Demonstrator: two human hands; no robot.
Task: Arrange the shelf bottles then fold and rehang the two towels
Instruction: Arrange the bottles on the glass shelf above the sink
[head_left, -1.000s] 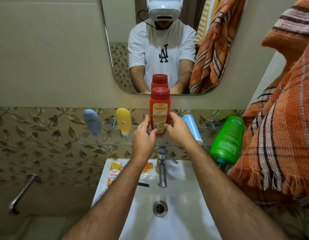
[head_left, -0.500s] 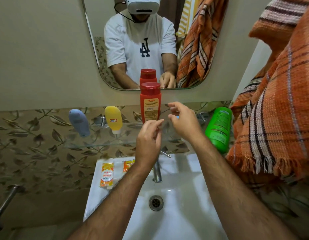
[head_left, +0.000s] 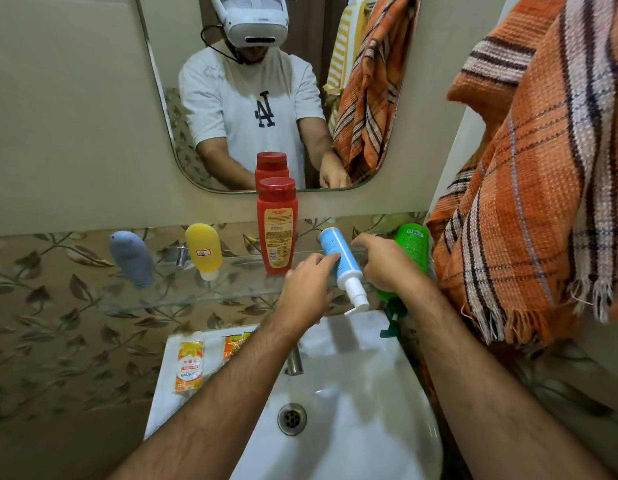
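Blue pump bottle point(head_left: 337, 259) lay tilted on the glass shelf point(head_left: 183, 301); bottle-arranging step. Left hand point(head_left: 306, 289) and right hand point(head_left: 387, 263), both open, touched it. Next: grip and stand it upright.

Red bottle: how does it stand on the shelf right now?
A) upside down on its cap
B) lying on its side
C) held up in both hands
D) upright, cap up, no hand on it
D: the red bottle stands upright on the shelf, cap on top, both hands away from it.
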